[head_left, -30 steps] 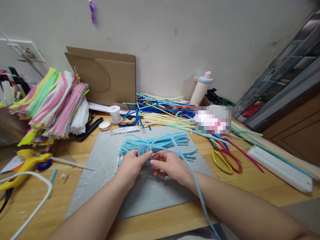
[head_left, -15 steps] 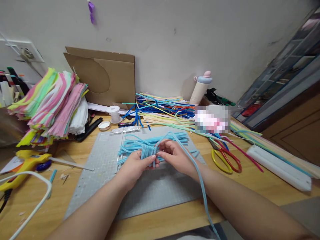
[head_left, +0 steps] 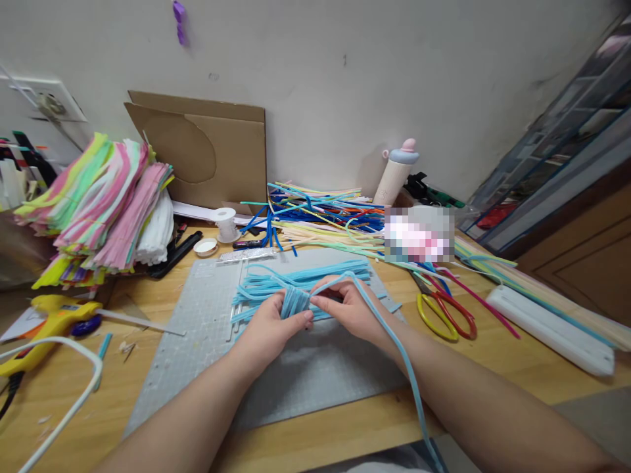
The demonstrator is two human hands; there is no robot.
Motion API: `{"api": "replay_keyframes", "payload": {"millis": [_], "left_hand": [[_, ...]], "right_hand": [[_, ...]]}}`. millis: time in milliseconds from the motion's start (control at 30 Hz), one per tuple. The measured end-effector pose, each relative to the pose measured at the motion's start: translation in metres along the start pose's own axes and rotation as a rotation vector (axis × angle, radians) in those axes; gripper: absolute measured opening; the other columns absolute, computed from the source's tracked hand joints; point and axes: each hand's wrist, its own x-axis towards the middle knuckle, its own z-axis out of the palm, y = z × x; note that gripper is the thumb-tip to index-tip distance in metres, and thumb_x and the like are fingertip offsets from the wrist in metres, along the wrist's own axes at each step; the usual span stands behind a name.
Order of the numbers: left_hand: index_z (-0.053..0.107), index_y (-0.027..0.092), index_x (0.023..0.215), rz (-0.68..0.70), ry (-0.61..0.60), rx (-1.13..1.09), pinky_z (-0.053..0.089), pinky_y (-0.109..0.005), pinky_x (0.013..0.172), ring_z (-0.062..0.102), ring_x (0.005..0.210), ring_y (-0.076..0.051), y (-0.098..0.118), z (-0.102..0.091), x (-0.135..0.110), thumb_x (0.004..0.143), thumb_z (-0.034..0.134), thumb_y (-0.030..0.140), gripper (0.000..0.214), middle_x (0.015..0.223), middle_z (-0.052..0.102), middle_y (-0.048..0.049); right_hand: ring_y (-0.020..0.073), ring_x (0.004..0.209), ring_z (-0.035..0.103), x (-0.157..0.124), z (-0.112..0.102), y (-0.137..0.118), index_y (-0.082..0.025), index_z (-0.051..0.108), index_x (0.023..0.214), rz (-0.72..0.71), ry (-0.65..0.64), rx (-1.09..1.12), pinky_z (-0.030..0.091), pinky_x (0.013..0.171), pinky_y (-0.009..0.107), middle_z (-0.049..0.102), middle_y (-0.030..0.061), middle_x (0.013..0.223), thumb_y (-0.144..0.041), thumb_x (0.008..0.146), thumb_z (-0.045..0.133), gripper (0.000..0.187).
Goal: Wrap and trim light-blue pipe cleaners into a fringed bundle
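My left hand [head_left: 270, 328] is closed around a coil of light-blue pipe cleaner [head_left: 294, 302], its thumb lying along the near side. Right beside it, my right hand [head_left: 342, 303] pinches a light-blue pipe cleaner strand [head_left: 411, 374] close to the coil. That strand arches over the right hand and trails down past the forearm to the front of the table. Behind both hands, a bundle of light-blue pipe cleaners [head_left: 340, 272] lies on a grey cutting mat [head_left: 320, 394]. The fingers partly hide the coil and the bundle.
Scissors [head_left: 446, 316] and a white power strip [head_left: 549, 330] lie to the right. A yellow glue gun [head_left: 59, 315] is at the left, below bundled pastel pipe cleaners [head_left: 106, 203]. Loose coloured pipe cleaners [head_left: 320, 213], a bottle [head_left: 394, 174] and cardboard [head_left: 236, 157] stand at the back.
The coil in my left hand has tilted, and the left thumb has slid off its front. My right hand has shifted slightly, and the strand's loop over it sits lower and farther right.
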Motion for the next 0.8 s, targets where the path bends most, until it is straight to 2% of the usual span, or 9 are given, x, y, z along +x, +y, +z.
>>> {"api": "replay_keyframes", "payload": {"millis": [100,233,367,467,567,667,800], "left_hand": [[0.061,0.016,0.089,0.02,0.039,-0.035,0.046,-0.028,0.07,0.059,0.072,-0.016,-0.003,0.0,0.002,0.07,0.07,0.032,0.027,0.082,0.067,-0.0021],[0.061,0.015,0.077,0.045,0.004,-0.051,0.046,-0.027,0.066,0.06,0.064,-0.016,-0.005,0.0,0.004,0.07,0.071,0.034,0.022,0.068,0.066,-0.0014],[0.062,0.015,0.085,-0.026,-0.018,-0.192,0.047,-0.029,0.067,0.063,0.066,-0.016,-0.005,0.001,0.003,0.064,0.076,0.033,0.031,0.077,0.069,-0.0035],[0.062,0.015,0.089,-0.084,-0.044,-0.242,0.048,-0.027,0.066,0.064,0.068,-0.017,-0.007,0.001,0.003,0.062,0.079,0.032,0.036,0.081,0.07,-0.0047],[0.063,0.015,0.089,-0.11,-0.086,-0.262,0.048,-0.026,0.066,0.064,0.071,-0.016,-0.007,0.0,0.002,0.069,0.074,0.035,0.031,0.082,0.069,-0.0062],[0.063,0.015,0.092,-0.188,-0.123,-0.37,0.049,-0.026,0.065,0.063,0.073,-0.016,-0.006,0.0,0.001,0.079,0.064,0.04,0.028,0.084,0.068,-0.0075],[0.061,0.015,0.092,-0.233,-0.163,-0.416,0.047,-0.025,0.065,0.062,0.069,-0.013,-0.005,-0.002,0.0,0.079,0.065,0.033,0.023,0.084,0.067,-0.0068]], "right_hand": [[0.0187,0.078,0.063,0.0,0.0,0.004,-0.017,0.065,0.079,-0.004,-0.009,-0.031,0.048,0.073,0.03,0.068,0.0036,0.078,-0.027,0.08,0.058,0.012],[0.0189,0.08,0.063,-0.001,0.001,0.01,-0.017,0.065,0.081,0.006,-0.009,-0.021,0.048,0.074,0.03,0.068,0.0034,0.079,-0.029,0.081,0.057,0.014],[0.018,0.077,0.064,-0.001,0.002,0.01,-0.017,0.066,0.087,0.031,-0.013,0.053,0.048,0.072,0.03,0.068,0.0029,0.078,-0.028,0.081,0.057,0.015],[0.0172,0.071,0.063,0.0,0.002,0.007,-0.016,0.066,0.085,0.07,-0.032,0.1,0.048,0.069,0.029,0.068,0.0025,0.073,-0.028,0.078,0.059,0.016],[0.0173,0.072,0.063,0.002,0.001,0.007,-0.015,0.067,0.081,0.083,-0.038,0.116,0.048,0.069,0.029,0.069,0.0032,0.074,-0.03,0.077,0.06,0.017],[0.0177,0.075,0.063,0.004,-0.001,0.009,-0.015,0.067,0.081,0.078,0.031,0.076,0.047,0.07,0.029,0.069,0.0037,0.077,-0.031,0.077,0.061,0.017],[0.0174,0.075,0.064,0.005,-0.003,0.011,-0.015,0.067,0.082,0.054,0.022,0.082,0.047,0.073,0.03,0.069,0.0037,0.078,-0.032,0.078,0.061,0.018]]}}
